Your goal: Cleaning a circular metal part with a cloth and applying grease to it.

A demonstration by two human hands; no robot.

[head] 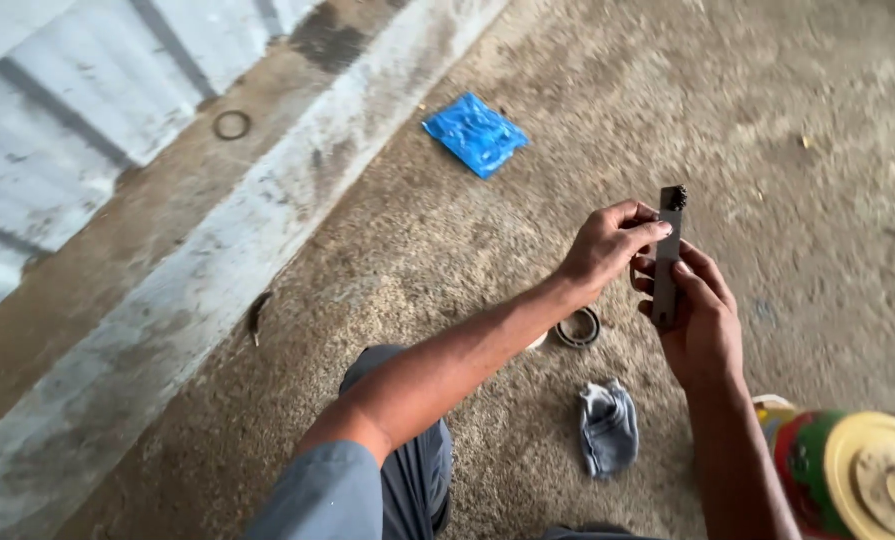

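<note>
Both my hands hold a flat dark metal bar upright above the dusty floor. My left hand pinches the bar near its upper part, fingertips on its edge. My right hand grips the bar's lower end from the right. A small dark knob-like part sits at the top of the bar. Directly below my hands a metal bearing ring lies on the ground.
A crumpled grey rag lies on the floor near my knee. A blue plastic packet lies farther away. A round tin with red, green and yellow lid stands at bottom right. A thin ring rests on the concrete ledge at left.
</note>
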